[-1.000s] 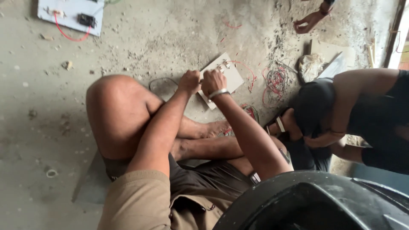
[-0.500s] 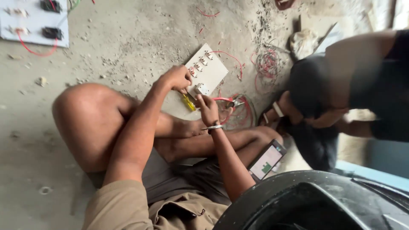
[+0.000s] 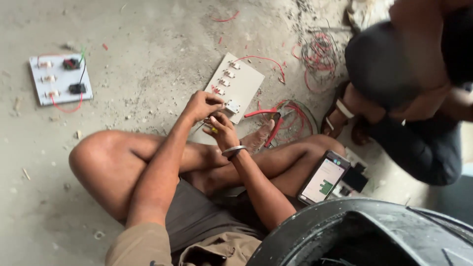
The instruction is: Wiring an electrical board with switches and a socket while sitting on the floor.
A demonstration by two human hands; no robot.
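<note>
- Your left hand [image 3: 202, 105] pinches the near corner of the pale switch board [image 3: 235, 84], which lies on the concrete floor [image 3: 148, 44] at centre frame, tilted toward upper right.
- Your right hand [image 3: 220, 129] sits just below that corner, its grip closed on a small yellow-tipped tool [image 3: 213, 129]; what the tip meets is too small to tell.
- Judging by the row of switch pieces along the board's left edge and the red wire [image 3: 266, 60] at its upper end, fitting looks partly done; the near-corner piece seems the one in hand.
- Red-handled pliers [image 3: 268, 120] lie right of your hands, untouched.
- A second board [image 3: 60, 79] with wiring rests at upper left, well apart.
</note>
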